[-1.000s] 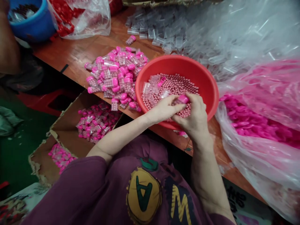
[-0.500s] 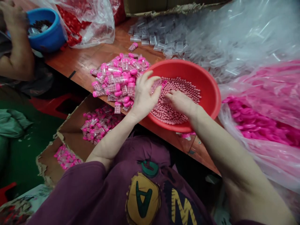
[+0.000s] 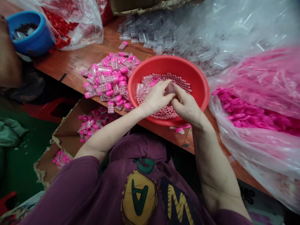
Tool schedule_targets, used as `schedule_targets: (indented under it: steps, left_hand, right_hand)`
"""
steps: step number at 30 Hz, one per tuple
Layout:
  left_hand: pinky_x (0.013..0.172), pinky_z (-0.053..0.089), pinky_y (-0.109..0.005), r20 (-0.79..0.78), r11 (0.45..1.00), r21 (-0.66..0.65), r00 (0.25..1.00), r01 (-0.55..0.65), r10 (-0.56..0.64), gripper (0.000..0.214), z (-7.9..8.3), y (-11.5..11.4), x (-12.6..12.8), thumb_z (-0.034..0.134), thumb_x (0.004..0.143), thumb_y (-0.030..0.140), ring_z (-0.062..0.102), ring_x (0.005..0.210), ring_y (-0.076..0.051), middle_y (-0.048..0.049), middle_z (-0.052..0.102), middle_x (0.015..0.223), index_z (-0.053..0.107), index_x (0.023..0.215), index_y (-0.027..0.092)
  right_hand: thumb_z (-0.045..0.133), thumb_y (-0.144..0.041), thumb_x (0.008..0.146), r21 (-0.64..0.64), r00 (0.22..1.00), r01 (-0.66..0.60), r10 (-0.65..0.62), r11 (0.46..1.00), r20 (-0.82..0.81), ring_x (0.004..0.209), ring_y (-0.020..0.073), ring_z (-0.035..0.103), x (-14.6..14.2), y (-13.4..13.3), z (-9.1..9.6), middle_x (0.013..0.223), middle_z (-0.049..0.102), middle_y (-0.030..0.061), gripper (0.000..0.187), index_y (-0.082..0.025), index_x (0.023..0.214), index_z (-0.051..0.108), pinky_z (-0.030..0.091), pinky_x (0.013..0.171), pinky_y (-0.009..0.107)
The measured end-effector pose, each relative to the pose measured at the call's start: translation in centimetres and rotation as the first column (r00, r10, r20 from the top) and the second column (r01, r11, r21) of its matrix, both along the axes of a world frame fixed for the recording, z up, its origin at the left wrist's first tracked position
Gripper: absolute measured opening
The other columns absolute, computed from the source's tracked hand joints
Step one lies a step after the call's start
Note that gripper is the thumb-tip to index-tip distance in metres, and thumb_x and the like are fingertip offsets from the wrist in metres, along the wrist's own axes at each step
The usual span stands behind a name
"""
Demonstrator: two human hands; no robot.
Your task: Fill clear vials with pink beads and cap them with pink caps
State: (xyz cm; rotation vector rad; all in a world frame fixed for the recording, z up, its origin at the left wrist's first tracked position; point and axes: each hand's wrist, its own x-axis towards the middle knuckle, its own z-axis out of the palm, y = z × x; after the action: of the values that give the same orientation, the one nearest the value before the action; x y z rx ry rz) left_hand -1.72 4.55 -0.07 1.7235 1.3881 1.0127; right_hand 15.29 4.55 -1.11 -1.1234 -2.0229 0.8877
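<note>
A wide red plastic basin (image 3: 168,65) stands on the wooden table, holding a layer of small pink beads (image 3: 173,112) and several empty clear plastic tubes (image 3: 142,89). Above the beads, my left hand (image 3: 157,97) and my right hand (image 3: 187,105) meet around a small translucent tube (image 3: 170,89). Fingers from both hands cover most of it, so its contents and cap are hidden. To the left of the basin lies a heap of bead-filled tubes with pink caps (image 3: 110,78).
A bag of clear tubes (image 3: 154,37) lies behind the basin, and a bag of pink caps (image 3: 253,109) lies to its right. A cardboard box of filled tubes (image 3: 67,137) sits below the table edge. A co-worker's arm (image 3: 8,59) is beside a blue tub (image 3: 29,34) at far left.
My hands have come together from their spread positions in the beads and now grip a small tube above the basin. The view has shifted slightly left.
</note>
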Motion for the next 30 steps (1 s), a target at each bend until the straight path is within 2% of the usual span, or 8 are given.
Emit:
schedule_targets:
  steps: [4, 8, 11, 15, 19, 23, 26, 30]
  left_hand:
    - [0.117, 0.055, -0.044, -0.339, 0.99, 0.073, 0.936, 0.123, -0.092, 0.05, 0.3, 2.2, -0.5, 0.066, 0.095, 0.012, 0.073, 0.128, -0.031, -0.0183, 0.078, 0.138, 0.073, 0.144, 0.01]
    - [0.116, 0.051, -0.043, -0.74, 0.961, -0.005, 0.645, 0.278, -0.191, 0.045, 0.3, 4.1, -0.1, 0.055, 0.093, 0.002, 0.073, 0.131, -0.036, -0.0254, 0.078, 0.133, 0.08, 0.131, 0.002]
    - [0.116, 0.049, -0.04, -0.834, 0.921, -0.147, 0.455, 0.362, -0.312, 0.048, -0.5, 4.8, 1.7, 0.051, 0.091, -0.003, 0.074, 0.13, -0.035, -0.0246, 0.083, 0.125, 0.086, 0.124, 0.003]
    - [0.112, 0.051, -0.04, -0.862, 0.873, -0.246, 0.317, 0.421, -0.396, 0.047, -2.2, 5.2, 5.7, 0.056, 0.087, -0.003, 0.076, 0.124, -0.035, -0.0236, 0.085, 0.119, 0.088, 0.121, 0.005]
    - [0.103, 0.053, -0.038, -0.757, 0.834, -0.277, 0.426, 0.478, -0.496, 0.044, -3.3, 5.4, 8.9, 0.064, 0.075, -0.003, 0.075, 0.114, -0.033, -0.0177, 0.083, 0.103, 0.088, 0.111, 0.007]
    - [0.082, 0.049, -0.034, -0.583, 0.824, -0.325, 0.589, 0.464, -0.561, 0.02, -2.2, 5.7, 8.3, 0.07, 0.064, 0.002, 0.065, 0.084, -0.024, -0.0013, 0.06, 0.068, 0.076, 0.078, 0.016]
    - [0.077, 0.044, -0.032, -0.365, 0.794, -0.312, 0.706, 0.521, -0.607, 0.013, -0.2, 5.3, 5.8, 0.068, 0.067, 0.006, 0.056, 0.075, -0.016, 0.0015, 0.058, 0.07, 0.068, 0.074, 0.017]
    - [0.083, 0.046, -0.03, 0.186, 0.772, -0.272, 0.818, 0.575, -0.544, 0.014, 2.0, 3.3, 2.2, 0.066, 0.067, 0.005, 0.055, 0.077, -0.011, 0.0014, 0.061, 0.079, 0.064, 0.074, 0.017]
  right_hand:
    - [0.068, -0.03, 0.099, -0.007, 0.987, 0.139, -0.139, 0.99, -0.083, 0.106, 0.0287, 0.084, 2.7, 0.0, -0.9, 0.12, 0.086, 0.0085, 0.07, -0.024, 0.167, 0.053, 0.068, 0.106, 0.055]
    - [0.069, -0.041, 0.106, 0.065, 0.845, 0.447, -0.397, 0.892, -0.358, 0.086, 0.0227, 0.082, 5.8, -2.0, -0.2, 0.117, 0.086, 0.0086, 0.038, -0.028, 0.141, 0.071, 0.069, 0.085, 0.044]
    - [0.07, -0.041, 0.106, 0.045, 0.75, 0.581, -0.513, 0.812, -0.417, 0.076, 0.0218, 0.08, 9.0, -4.3, -0.1, 0.103, 0.087, 0.0067, 0.024, -0.027, 0.123, 0.08, 0.067, 0.079, 0.045]
    - [0.069, -0.04, 0.101, 0.047, 0.717, 0.68, -0.651, 0.731, -0.25, 0.071, 0.0203, 0.077, 13.2, -6.6, -2.5, 0.098, 0.086, 0.0078, 0.026, -0.024, 0.118, 0.082, 0.064, 0.075, 0.042]
    - [0.063, -0.044, 0.1, 0.027, 0.743, 0.67, -0.669, 0.742, -0.022, 0.078, 0.0219, 0.079, 15.0, -7.9, -6.5, 0.101, 0.086, 0.0066, 0.032, -0.025, 0.119, 0.08, 0.067, 0.081, 0.044]
    - [0.06, -0.044, 0.099, 0.006, 0.769, 0.636, -0.635, 0.771, 0.077, 0.09, 0.0267, 0.082, 14.6, -8.1, -8.5, 0.106, 0.087, 0.011, 0.036, -0.023, 0.118, 0.081, 0.068, 0.095, 0.051]
    - [0.06, -0.045, 0.099, -0.017, 0.766, 0.643, -0.643, 0.766, 0.019, 0.083, 0.0254, 0.082, 14.5, -7.7, -7.8, 0.104, 0.087, 0.0111, 0.038, -0.021, 0.121, 0.081, 0.069, 0.085, 0.047]
    - [0.065, -0.048, 0.104, 0.071, 0.753, 0.655, -0.643, 0.752, -0.141, 0.08, 0.0203, 0.081, 13.4, -6.3, -4.6, 0.101, 0.086, 0.0056, 0.033, -0.026, 0.123, 0.081, 0.07, 0.082, 0.041]
